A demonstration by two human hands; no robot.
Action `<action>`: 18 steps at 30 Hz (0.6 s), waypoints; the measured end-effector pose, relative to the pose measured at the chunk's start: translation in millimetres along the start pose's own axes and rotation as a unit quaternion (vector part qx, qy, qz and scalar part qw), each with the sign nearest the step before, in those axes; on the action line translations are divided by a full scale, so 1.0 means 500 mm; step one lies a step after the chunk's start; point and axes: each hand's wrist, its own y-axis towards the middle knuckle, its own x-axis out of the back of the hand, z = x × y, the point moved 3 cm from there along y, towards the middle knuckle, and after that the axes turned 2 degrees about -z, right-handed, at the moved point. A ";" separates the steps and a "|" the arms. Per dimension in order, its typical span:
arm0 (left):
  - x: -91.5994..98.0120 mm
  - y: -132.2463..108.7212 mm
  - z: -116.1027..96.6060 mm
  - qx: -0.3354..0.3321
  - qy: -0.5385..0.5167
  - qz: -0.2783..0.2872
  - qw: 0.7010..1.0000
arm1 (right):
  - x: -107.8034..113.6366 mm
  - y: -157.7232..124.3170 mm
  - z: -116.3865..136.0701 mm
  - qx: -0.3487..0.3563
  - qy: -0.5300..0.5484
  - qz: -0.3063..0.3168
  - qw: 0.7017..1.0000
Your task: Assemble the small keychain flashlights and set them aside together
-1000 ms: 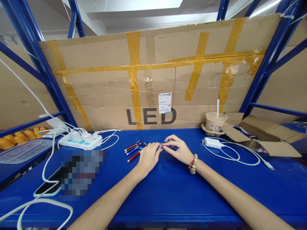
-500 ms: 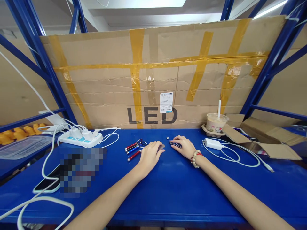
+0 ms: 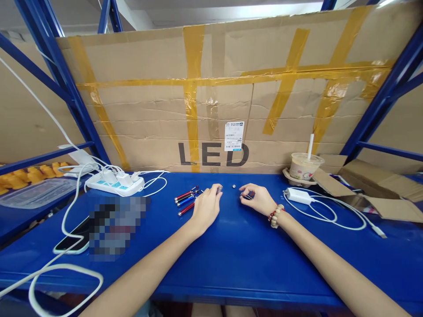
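My left hand (image 3: 206, 206) is closed in a pinch on a small shiny piece near its fingertips, too small and covered to name. Beside that hand lie several slim metal tubes (image 3: 187, 199), red, blue and black with silver ends, partly hidden by the palm. On the right, my right hand (image 3: 260, 200) has thumb and fingers curled together around a small dark and silver piece (image 3: 246, 197), its kind unclear. Between the two hands, a tiny round silver part (image 3: 234, 186) rests on the blue table (image 3: 224, 255).
To the left are a white power strip (image 3: 114, 184) with cables, a phone (image 3: 71, 240) and a blurred patch. On the right stand a drink cup (image 3: 304, 166) with a straw, a white charger (image 3: 299, 196) with its cable, and an opened cardboard box (image 3: 393, 207). Cardboard (image 3: 152, 114) walls the back.
The camera view has shifted a little. My right hand's thumb and fingers have drawn together around the dark piece. The left hand keeps its pinch, turned slightly more upward.
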 end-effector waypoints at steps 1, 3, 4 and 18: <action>0.002 0.001 0.003 0.016 -0.010 -0.006 1.000 | 0.002 0.001 0.001 -0.006 0.014 -0.003 1.000; 0.006 0.003 0.010 0.045 -0.031 -0.015 0.998 | 0.006 0.002 0.002 -0.012 0.027 -0.003 1.000; 0.008 0.005 0.013 0.055 -0.039 -0.020 0.998 | 0.007 0.003 0.003 -0.012 0.028 -0.002 1.000; 0.014 0.022 0.033 -0.014 -0.165 -0.001 0.986 | 0.034 0.006 0.006 0.000 0.067 -0.052 0.996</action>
